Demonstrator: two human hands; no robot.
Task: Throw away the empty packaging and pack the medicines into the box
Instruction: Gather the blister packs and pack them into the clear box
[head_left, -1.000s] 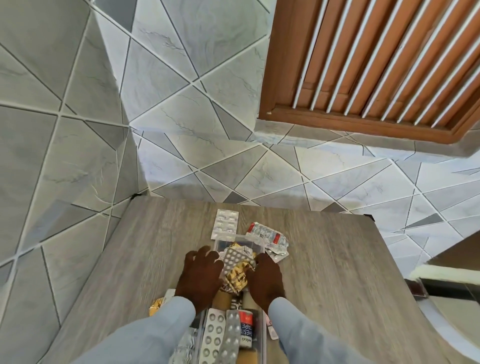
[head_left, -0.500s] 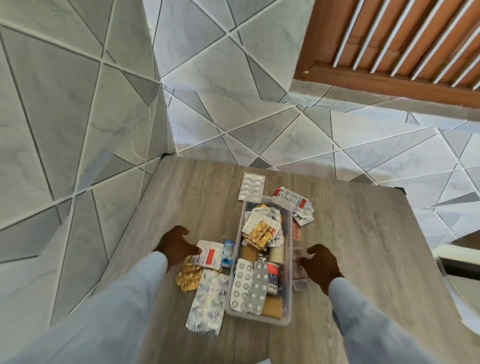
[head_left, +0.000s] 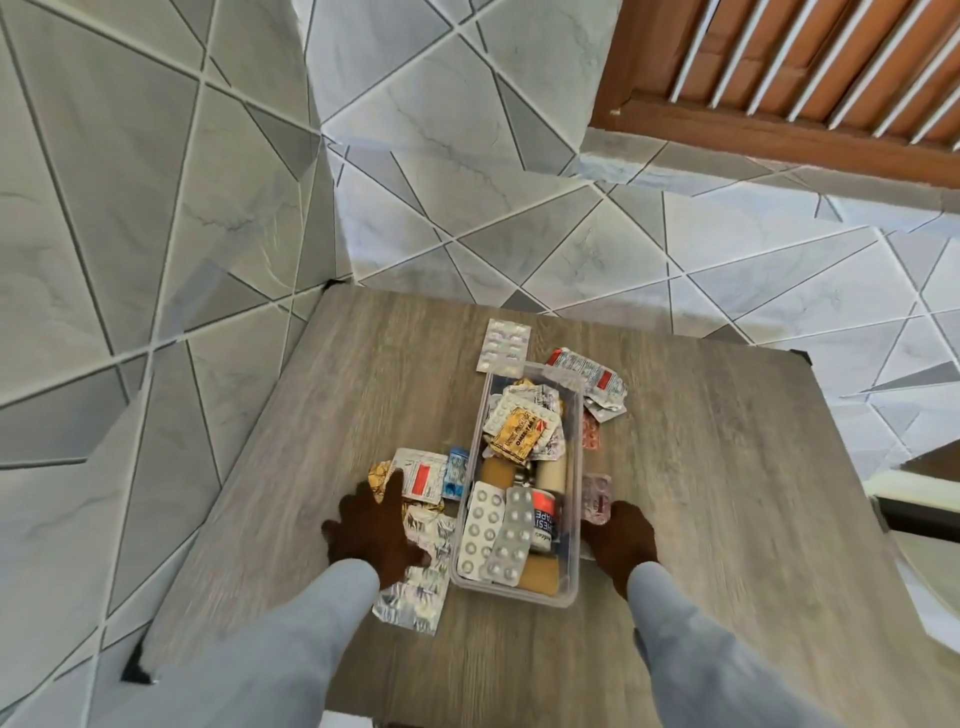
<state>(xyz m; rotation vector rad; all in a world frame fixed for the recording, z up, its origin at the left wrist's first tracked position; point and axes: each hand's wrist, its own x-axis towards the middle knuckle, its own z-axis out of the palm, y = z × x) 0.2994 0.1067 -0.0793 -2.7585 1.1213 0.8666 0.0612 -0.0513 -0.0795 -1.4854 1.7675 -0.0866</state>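
Where grey tiled walls meet, the wood-grain desk (head_left: 322, 415) carries the clear box (head_left: 570, 571) of medicines at centre; left hand (head_left: 375, 530) spread on foil packaging (head_left: 415, 597) at eight o'clock, right hand (head_left: 621, 540) open at four.

Both arms reach forward from the bottom of the view, each in a light grey-blue sleeve that ends at the wrist. The left hand (head_left: 373, 530) lies palm down with fingers spread and pointing forward, the thumb out to the side. The right hand (head_left: 621, 540) is also palm down, its fingers loosely curled forward (blurred, so whether they grip anything cannot be told). The hands are well apart.
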